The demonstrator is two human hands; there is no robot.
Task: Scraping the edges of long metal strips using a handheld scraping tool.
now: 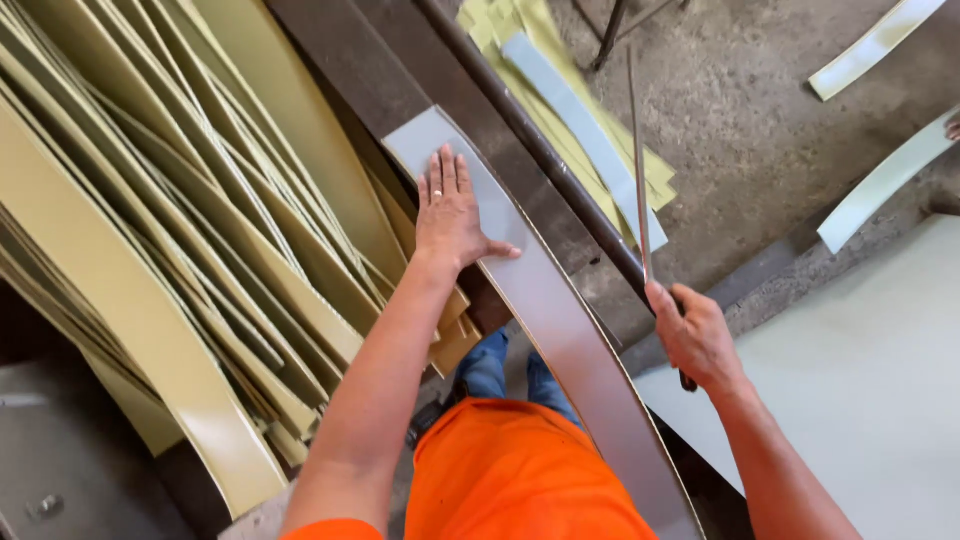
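My left hand (452, 212) lies flat, fingers spread, on a long grey curved metal strip (560, 330) that rests on a dark metal bench (375, 60). My right hand (692, 335) is closed around the handle of a long thin lever blade (637, 150) that rises away from me, hinged along the bench's right edge. The strip runs from the upper middle down to the lower right, past my orange shirt.
A large heap of yellowish curved strips (170, 230) fills the left. Cut yellow and grey strips (590, 120) lie on the concrete floor beyond the bench. A pale sheet (860, 380) lies at right, with two loose pale strips (880, 180) above it.
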